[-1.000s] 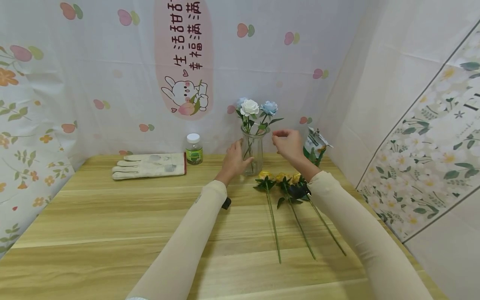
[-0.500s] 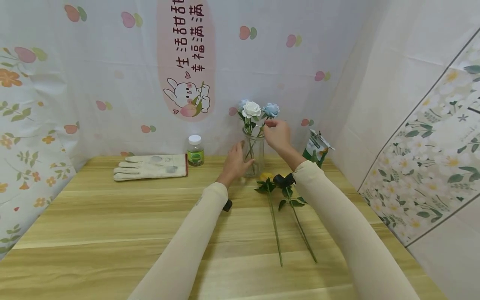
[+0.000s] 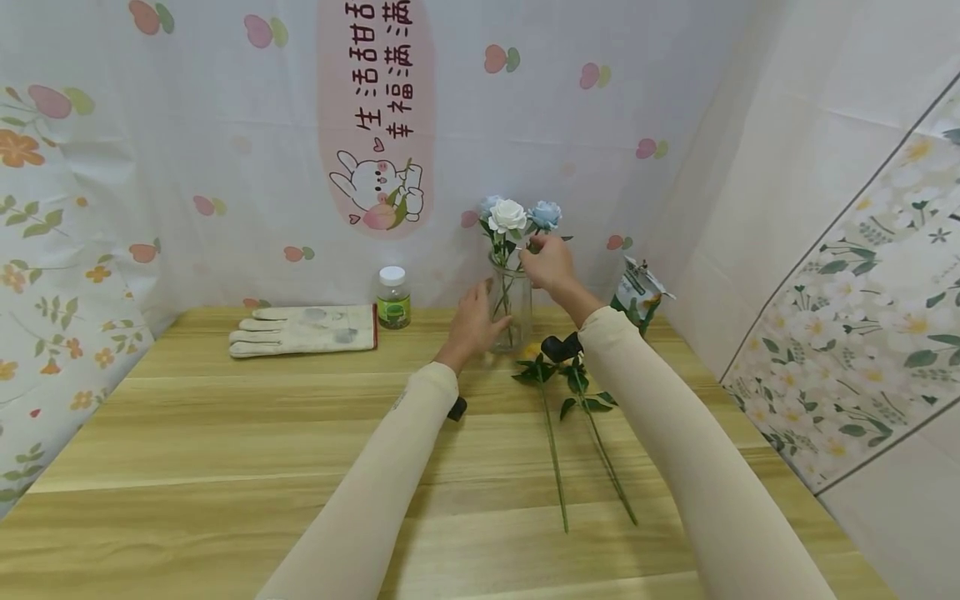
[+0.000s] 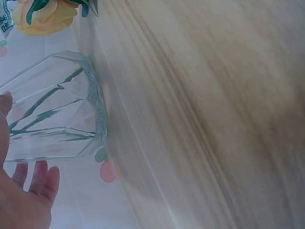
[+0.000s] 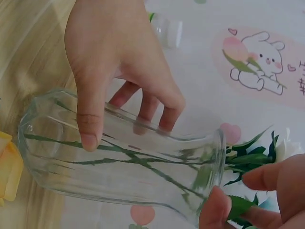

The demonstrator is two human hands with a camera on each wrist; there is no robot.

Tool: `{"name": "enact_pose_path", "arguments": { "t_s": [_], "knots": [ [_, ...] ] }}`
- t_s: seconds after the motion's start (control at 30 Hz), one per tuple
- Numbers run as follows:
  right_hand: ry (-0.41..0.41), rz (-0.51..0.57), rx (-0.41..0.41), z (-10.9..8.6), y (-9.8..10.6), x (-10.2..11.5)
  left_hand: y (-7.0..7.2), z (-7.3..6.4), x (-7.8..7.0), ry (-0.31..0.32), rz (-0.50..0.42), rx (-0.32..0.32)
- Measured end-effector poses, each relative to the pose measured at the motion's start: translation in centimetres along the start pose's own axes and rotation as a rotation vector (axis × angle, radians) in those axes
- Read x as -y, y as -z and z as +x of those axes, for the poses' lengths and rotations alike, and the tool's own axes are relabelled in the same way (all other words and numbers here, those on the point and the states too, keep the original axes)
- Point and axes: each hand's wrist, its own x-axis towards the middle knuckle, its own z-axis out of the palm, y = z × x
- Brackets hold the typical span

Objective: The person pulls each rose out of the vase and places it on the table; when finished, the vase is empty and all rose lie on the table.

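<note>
In the head view a clear glass vase [image 3: 517,321] stands upright near the back edge. It holds a white rose [image 3: 507,216] and blue roses [image 3: 545,215], with green stems [image 5: 133,160] crossing inside. My left hand [image 3: 472,323] grips the vase body, thumb on the near side and fingers behind. At the mouth, my right hand [image 3: 550,265] has its thumb and curled fingers about the stem and leaf [image 5: 240,206] of a blue rose, beside the rim. Yellow roses lie below the vase with their stems [image 3: 557,454] toward me; one yellow bloom [image 4: 45,16] shows in the left wrist view.
A work glove [image 3: 303,330] lies at the back left, beside a white-capped jar [image 3: 393,298]. A printed pouch [image 3: 637,292] stands at the back right. Patterned cloth [image 3: 225,150] hangs behind the wooden table [image 3: 247,458]. Dark wrist cameras [image 3: 457,409] sit under my wrists.
My right hand has moved left from beside the vase to the flower stems at its mouth, its forearm now covering one yellow rose. My left hand stays on the vase.
</note>
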Motion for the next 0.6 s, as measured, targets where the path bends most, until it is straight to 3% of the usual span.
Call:
{"name": "enact_pose_path", "arguments": {
  "t_s": [0.27, 0.6],
  "knots": [
    [0.010, 0.090, -0.031, 0.28, 0.14, -0.30, 0.05, 0.05, -0.13, -0.017, 0.003, -0.004],
    [0.050, 0.181, -0.191, -0.02, -0.03, -0.83, 0.19, -0.15, -0.20, -0.012, -0.002, -0.002]
  ]
}}
